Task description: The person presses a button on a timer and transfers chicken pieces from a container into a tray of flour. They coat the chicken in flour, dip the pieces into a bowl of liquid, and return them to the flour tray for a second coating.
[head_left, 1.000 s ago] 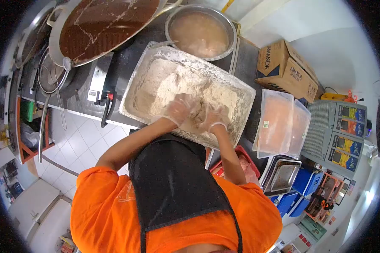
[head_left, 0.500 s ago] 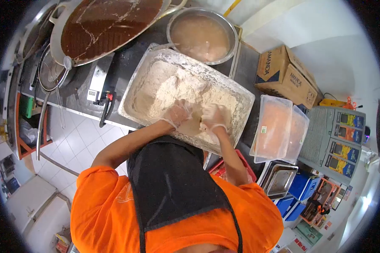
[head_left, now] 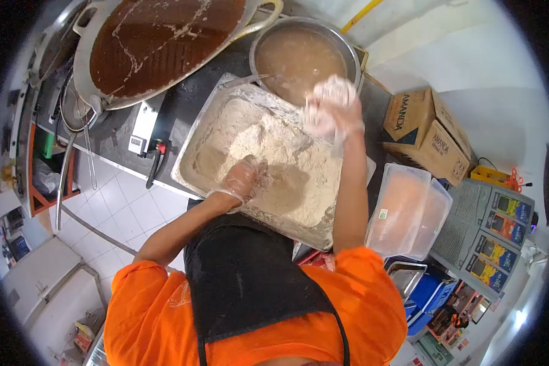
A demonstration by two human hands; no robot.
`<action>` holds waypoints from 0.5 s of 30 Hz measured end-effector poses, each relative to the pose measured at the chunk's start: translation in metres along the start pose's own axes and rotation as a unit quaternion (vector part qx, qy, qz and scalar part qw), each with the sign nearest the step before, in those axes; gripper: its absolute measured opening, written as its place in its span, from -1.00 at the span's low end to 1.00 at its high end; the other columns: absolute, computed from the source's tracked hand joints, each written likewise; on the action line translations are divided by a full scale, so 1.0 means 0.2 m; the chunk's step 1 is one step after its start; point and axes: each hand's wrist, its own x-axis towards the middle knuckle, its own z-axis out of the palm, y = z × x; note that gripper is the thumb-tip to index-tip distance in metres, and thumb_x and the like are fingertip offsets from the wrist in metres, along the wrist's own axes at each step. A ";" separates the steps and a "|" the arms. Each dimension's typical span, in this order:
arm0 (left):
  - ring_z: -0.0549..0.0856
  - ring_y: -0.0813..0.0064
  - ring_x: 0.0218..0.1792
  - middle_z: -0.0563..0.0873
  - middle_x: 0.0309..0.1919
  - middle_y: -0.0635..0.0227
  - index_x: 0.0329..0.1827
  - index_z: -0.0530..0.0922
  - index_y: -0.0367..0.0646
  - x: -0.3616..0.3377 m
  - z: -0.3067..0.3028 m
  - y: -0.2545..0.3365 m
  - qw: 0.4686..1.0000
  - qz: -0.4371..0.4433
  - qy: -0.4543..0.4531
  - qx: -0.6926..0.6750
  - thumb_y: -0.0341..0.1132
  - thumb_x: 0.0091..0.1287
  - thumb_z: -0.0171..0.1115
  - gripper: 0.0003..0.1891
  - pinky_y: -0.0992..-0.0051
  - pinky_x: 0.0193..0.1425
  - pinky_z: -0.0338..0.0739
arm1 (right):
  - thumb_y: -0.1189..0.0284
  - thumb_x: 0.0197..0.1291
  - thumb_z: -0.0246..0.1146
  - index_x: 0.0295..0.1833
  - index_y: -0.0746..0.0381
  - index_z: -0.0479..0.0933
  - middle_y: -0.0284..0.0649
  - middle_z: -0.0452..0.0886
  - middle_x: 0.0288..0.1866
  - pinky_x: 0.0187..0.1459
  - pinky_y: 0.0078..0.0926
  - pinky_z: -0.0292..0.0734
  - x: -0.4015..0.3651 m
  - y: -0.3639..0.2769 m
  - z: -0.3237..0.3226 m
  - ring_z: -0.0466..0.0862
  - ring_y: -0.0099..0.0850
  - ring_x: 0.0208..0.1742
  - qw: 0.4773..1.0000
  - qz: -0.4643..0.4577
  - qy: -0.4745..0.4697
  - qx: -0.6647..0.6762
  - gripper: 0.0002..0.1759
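Note:
A large rectangular metal tray point(head_left: 192, 137) holds pale flour point(head_left: 250, 141), heaped toward the far side and scooped thin near its middle. My left hand point(head_left: 241, 182), in a clear plastic glove, rests over the flour near the tray's close edge; its fingers are loosely curved and apart, with nothing seen in them. Raised above the tray's far right corner, my gloved right hand point(head_left: 341, 116) grips a lumpy flour-coated piece of food point(head_left: 332, 94), blurred by motion. Just behind it stands a round metal bowl point(head_left: 257, 61) of cloudy liquid point(head_left: 299, 58).
A wide pan point(head_left: 82, 70) of brown liquid stands at the far left, near a wire strainer point(head_left: 76, 110). To the right are a cardboard box point(head_left: 430, 134) and clear plastic containers point(head_left: 402, 213). A red container point(head_left: 314, 259) shows partly below the tray.
My right hand has risen from the flour toward the bowl, carrying the coated piece. My left hand has shifted slightly left and toward me.

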 end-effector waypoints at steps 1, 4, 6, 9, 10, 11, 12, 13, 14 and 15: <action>0.64 0.10 -0.26 0.55 -0.27 0.06 -0.09 0.56 -0.07 0.03 -0.05 0.05 1.000 -0.002 -0.001 0.002 -0.43 0.08 0.24 -0.71 0.27 -0.20 0.56 | 0.25 -0.32 0.58 0.09 0.24 0.42 -0.19 0.59 0.01 0.08 -0.44 0.50 0.13 -0.07 0.06 0.58 -0.38 0.05 0.999 -0.023 0.016 -0.028 -0.22; 0.58 -0.01 0.04 0.47 0.17 -0.07 0.20 0.47 -0.14 0.16 -0.21 0.19 0.986 -0.079 -0.148 0.015 -0.29 0.03 0.35 -0.41 0.29 0.08 0.52 | 0.16 -0.31 0.54 0.09 0.25 0.46 -0.10 0.54 0.12 0.15 -0.40 0.47 0.74 0.02 0.07 0.58 -0.31 0.09 0.951 -0.028 0.027 -0.307 -0.22; 0.60 -0.02 0.00 0.49 0.12 -0.08 0.17 0.49 -0.17 0.26 -0.27 0.23 0.983 -0.083 -0.123 -0.110 -0.32 0.04 0.36 -0.45 0.28 0.08 0.53 | 0.15 -0.30 0.53 0.11 0.23 0.47 -0.09 0.52 0.17 0.18 -0.37 0.45 0.92 -0.04 0.17 0.57 -0.27 0.11 0.947 0.004 0.003 -0.321 -0.22; 0.62 0.02 -0.04 0.58 0.00 -0.05 0.11 0.52 -0.17 0.45 -0.42 0.34 0.998 -0.019 -0.057 -0.018 -0.36 -0.01 0.39 -0.47 0.27 0.10 0.51 | 0.11 -0.23 0.47 0.12 0.11 0.52 -0.07 0.48 0.23 0.22 -0.30 0.42 1.11 0.04 0.24 0.54 -0.21 0.18 0.785 -0.037 -0.076 -0.614 -0.29; 0.62 0.04 -0.05 0.62 -0.11 -0.02 0.04 0.55 -0.18 0.53 -0.44 0.35 0.999 0.006 -0.019 0.047 -0.37 0.01 0.37 -0.54 0.27 0.10 0.51 | 0.14 -0.16 0.42 0.10 0.12 0.54 -0.06 0.54 0.15 0.17 -0.29 0.45 1.13 0.09 0.22 0.57 -0.15 0.13 0.774 -0.076 -0.048 -0.626 -0.37; 0.62 0.03 -0.05 0.63 -0.12 -0.01 0.01 0.56 -0.19 0.61 -0.45 0.33 0.999 0.031 0.017 0.020 -0.36 0.05 0.34 -0.60 0.26 0.11 0.51 | 0.16 -0.09 0.36 0.08 0.12 0.57 -0.04 0.59 0.07 0.11 -0.27 0.49 1.13 0.12 0.21 0.60 -0.10 0.07 0.762 -0.113 -0.020 -0.637 -0.44; 0.62 0.03 -0.04 0.63 -0.14 0.00 -0.02 0.57 -0.20 0.69 -0.46 0.30 0.997 0.057 0.050 -0.008 -0.35 0.10 0.31 -0.65 0.24 0.12 0.50 | 0.17 0.00 0.29 0.10 0.04 0.57 -0.07 0.60 0.05 0.10 -0.27 0.48 1.08 0.01 0.19 0.58 -0.07 0.10 0.766 -0.060 -0.051 -0.638 -0.51; 0.63 0.03 -0.04 0.63 -0.14 0.00 -0.03 0.57 -0.20 0.79 -0.46 0.28 0.998 0.047 0.048 0.009 -0.35 0.11 0.29 -0.66 0.23 0.11 0.51 | 0.17 0.00 0.29 0.10 0.04 0.57 -0.07 0.60 0.05 0.10 -0.27 0.48 1.02 -0.07 0.16 0.58 -0.07 0.10 0.766 -0.057 -0.050 -0.638 -0.51; 0.63 0.04 -0.04 0.63 -0.14 -0.01 -0.04 0.56 -0.21 0.90 -0.46 0.26 0.998 0.037 0.048 0.024 -0.34 0.12 0.28 -0.67 0.22 0.10 0.51 | 0.19 0.03 0.27 0.08 0.04 0.58 -0.06 0.60 0.05 0.09 -0.27 0.48 0.95 -0.15 0.11 0.58 -0.06 0.08 0.798 -0.041 0.013 -0.601 -0.55; 0.64 0.06 -0.06 0.64 -0.14 0.01 -0.05 0.57 -0.21 0.99 -0.52 0.32 1.000 -0.004 0.014 0.026 -0.36 0.13 0.27 -0.69 0.21 0.06 0.52 | 0.21 0.06 0.25 0.06 0.04 0.59 -0.05 0.59 0.06 0.08 -0.28 0.49 0.87 -0.19 0.06 0.58 -0.04 0.07 0.823 -0.026 0.077 -0.562 -0.59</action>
